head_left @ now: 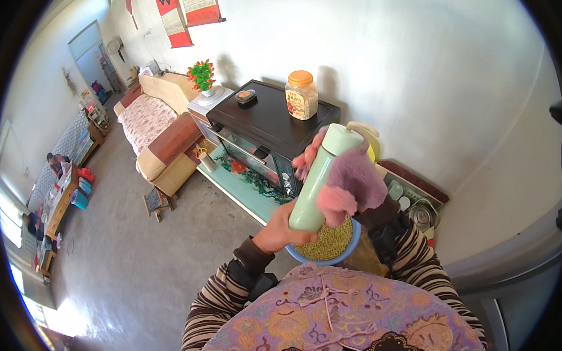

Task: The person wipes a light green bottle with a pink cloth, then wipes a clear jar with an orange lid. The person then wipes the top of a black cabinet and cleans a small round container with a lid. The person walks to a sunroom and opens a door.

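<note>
My left hand [280,231] grips the lower part of a pale green bottle [311,188], which is tilted with its capped end up and away from me. A fluffy purple and pink cloth [357,177] lies against the bottle's right side. My right hand is hidden behind this cloth; only the dark cuff and striped sleeve show. More pink fluffy material [308,153] shows at the bottle's upper left. Below the bottle, a blue basin [355,240] holds green beans or similar small grains [332,243].
A black countertop oven [265,113] stands on a green glass-topped table [261,208], with an orange-lidded plastic jar [301,98] on it. A sofa [169,156] and a folding stool [157,203] are at the left. Two people [57,164] sit farther left. A metal kettle [421,215] is at the right.
</note>
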`<state>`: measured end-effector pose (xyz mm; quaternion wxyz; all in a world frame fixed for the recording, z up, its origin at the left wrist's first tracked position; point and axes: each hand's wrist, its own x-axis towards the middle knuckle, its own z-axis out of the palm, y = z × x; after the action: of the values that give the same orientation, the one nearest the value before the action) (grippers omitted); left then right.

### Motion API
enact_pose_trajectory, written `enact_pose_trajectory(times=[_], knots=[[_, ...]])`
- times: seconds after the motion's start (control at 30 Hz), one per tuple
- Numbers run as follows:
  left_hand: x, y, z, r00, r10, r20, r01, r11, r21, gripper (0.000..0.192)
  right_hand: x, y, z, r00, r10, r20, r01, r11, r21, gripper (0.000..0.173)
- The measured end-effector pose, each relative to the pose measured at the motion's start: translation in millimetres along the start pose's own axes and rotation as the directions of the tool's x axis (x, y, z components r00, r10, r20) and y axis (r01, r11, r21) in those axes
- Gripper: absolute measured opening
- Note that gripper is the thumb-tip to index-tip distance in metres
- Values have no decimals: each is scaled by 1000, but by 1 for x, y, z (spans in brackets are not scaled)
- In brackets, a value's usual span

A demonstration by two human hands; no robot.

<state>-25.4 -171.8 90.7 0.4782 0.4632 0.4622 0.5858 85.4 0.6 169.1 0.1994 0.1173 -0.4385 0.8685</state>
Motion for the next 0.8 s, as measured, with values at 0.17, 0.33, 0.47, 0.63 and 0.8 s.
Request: enact_pose_trajectory(times=[0.17,0.33,0.47,0.63,0.8], knots=[[-5,-1,0,957,-62,282,188,877,-443,71,-7,2,15,971,201,130,-160,948,-274,33],[-7,-10,-1,954,-70,293,207,857,-472,80,12,-10,16,998,31,-48,-23,985,174,33],[-4,-13,-1,868,41,496,312,730,-607,84,6,1,16,975,-10,223,-25,988,155,31],[-2,4,-8,995,22,96,6,961,-276,79,0,9,8,997,64,-33,-57,980,188,30],[6,1,-5,970,242,-38,-239,968,75,54,10,-17,0,990,-64,-127,61,998,-31,34]])
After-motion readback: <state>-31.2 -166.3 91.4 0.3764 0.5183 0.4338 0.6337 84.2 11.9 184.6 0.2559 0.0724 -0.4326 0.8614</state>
